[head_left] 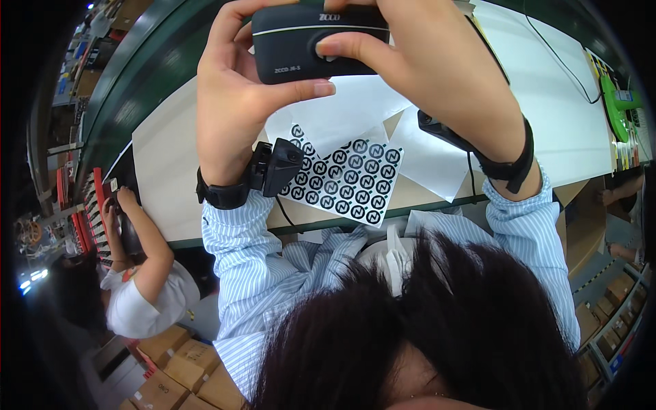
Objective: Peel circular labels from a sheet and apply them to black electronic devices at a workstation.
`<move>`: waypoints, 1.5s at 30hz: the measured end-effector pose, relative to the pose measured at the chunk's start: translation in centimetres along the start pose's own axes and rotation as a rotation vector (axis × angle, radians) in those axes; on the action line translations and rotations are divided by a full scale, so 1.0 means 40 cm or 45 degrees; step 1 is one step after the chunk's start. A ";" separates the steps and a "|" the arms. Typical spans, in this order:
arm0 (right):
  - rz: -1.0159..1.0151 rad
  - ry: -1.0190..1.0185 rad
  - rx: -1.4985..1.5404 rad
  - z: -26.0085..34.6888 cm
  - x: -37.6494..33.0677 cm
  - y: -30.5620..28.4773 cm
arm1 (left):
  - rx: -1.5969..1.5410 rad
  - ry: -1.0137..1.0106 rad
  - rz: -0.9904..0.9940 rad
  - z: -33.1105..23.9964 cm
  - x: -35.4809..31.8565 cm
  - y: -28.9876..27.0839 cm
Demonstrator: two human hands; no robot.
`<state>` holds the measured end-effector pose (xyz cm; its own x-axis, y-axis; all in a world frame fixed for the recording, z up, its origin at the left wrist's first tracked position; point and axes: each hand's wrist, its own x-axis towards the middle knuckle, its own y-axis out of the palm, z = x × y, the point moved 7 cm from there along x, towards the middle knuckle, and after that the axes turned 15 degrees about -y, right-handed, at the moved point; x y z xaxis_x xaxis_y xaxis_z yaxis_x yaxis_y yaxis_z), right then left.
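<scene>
Both hands are raised close to the camera and hold one dark, rounded rectangular device (pixel 301 48). My left hand (pixel 236 96) grips its left end, thumb laid under the lower edge. My right hand (pixel 437 65) wraps the right end, with the thumb pressed on a round button on the device's face. Each wrist wears a black strap with a small black camera unit. Below the hands, a white sheet of round black stickers (pixel 345 178) lies on the table (pixel 167 171).
White paper sheets (pixel 547 116) and a black cable cover the table's right part. A co-worker in a white shirt (pixel 140 287) sits at the left by red racks. Cardboard boxes (pixel 178 372) stand on the floor. A green object (pixel 615 102) lies far right.
</scene>
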<state>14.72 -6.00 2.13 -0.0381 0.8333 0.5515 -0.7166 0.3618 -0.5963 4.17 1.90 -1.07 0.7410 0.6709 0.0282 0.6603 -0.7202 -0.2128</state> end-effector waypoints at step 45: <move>0.177 0.347 0.541 -0.281 -0.072 0.117 | 0.067 -0.315 0.392 0.234 0.163 -0.011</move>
<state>19.31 -2.03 -8.80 -0.0107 0.9604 0.2785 -0.9392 0.0859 -0.3324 7.58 8.24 -9.92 0.8470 0.4520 -0.2797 0.3999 -0.8886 -0.2247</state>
